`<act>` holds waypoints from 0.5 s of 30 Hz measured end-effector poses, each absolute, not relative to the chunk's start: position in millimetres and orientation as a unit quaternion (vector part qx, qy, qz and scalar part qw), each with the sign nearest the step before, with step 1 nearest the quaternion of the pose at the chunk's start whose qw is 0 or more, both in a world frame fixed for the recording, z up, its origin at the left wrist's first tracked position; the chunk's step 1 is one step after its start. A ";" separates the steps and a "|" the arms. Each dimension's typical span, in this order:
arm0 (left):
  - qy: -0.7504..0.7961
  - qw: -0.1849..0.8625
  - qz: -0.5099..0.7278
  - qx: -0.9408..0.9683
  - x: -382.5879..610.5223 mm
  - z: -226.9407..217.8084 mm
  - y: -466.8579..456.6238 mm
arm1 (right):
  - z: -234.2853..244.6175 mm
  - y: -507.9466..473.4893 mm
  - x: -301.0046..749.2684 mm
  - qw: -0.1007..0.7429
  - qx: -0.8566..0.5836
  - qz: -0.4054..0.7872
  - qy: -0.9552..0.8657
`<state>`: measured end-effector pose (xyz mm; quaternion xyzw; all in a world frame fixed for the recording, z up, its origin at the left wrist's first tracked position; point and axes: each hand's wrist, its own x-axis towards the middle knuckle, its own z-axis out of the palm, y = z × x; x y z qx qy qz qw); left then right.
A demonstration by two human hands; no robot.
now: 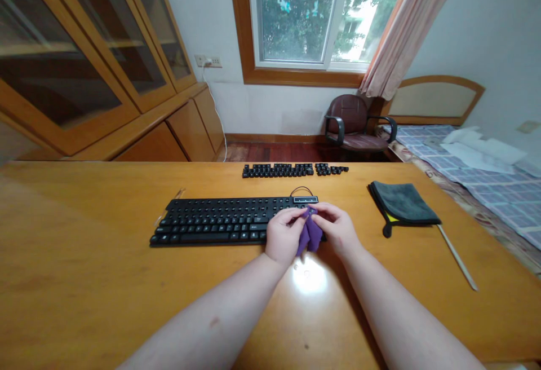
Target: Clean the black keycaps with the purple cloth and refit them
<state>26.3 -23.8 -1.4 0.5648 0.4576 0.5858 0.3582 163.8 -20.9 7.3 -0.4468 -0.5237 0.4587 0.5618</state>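
Observation:
A small purple cloth (pixel 313 236) is pinched between my two hands, above the right end of a black keyboard (pixel 211 237). My left hand (pixel 285 234) grips the cloth from the left, fingertips and thumb together. From the right, my right hand (pixel 337 228) holds it the same way. A tiny dark piece shows at the fingertips, perhaps a keycap, too small to be sure. On the keyboard, the front rows carry their keycaps, while bare key posts show in the upper rows. My hands hide its right end.
Loose black keycaps (pixel 279 171) lie in rows along the table's far edge. To the right rest a folded dark grey cloth (pixel 403 201) and a thin pale stick (pixel 459 257). A chair (pixel 353 122) stands beyond the wooden table (pixel 84 291).

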 end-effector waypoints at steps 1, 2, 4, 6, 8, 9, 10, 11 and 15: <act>0.451 0.336 0.585 0.584 26.0 -1.7 -24.4 | 7.9 -21.0 163.1 0.559 -0.449 0.459 -0.524; 0.444 0.317 0.583 0.602 25.8 -1.9 -25.0 | 8.2 -21.2 162.4 0.555 -0.453 0.458 -0.526; 0.433 0.287 0.575 0.632 25.5 -2.0 -26.3 | 8.7 -21.2 161.2 0.549 -0.462 0.451 -0.531; 0.431 0.273 0.567 0.647 25.7 -2.1 -27.2 | 8.8 -21.2 160.8 0.547 -0.472 0.433 -0.539; 0.437 0.270 0.566 0.645 26.4 -2.7 -27.5 | 8.6 -21.0 161.8 0.549 -0.480 0.406 -0.551; 0.440 0.274 0.566 0.641 27.0 -3.2 -27.6 | 8.5 -20.8 162.7 0.546 -0.483 0.393 -0.560; 0.442 0.280 0.567 0.636 27.7 -3.8 -27.6 | 8.4 -20.6 163.7 0.541 -0.487 0.382 -0.570; 0.445 0.287 0.569 0.629 28.4 -4.3 -27.8 | 8.3 -20.4 164.7 0.534 -0.490 0.373 -0.579; 0.452 0.304 0.570 0.616 29.6 -5.3 -28.3 | 9.3 -19.9 166.2 0.519 -0.502 0.365 -0.588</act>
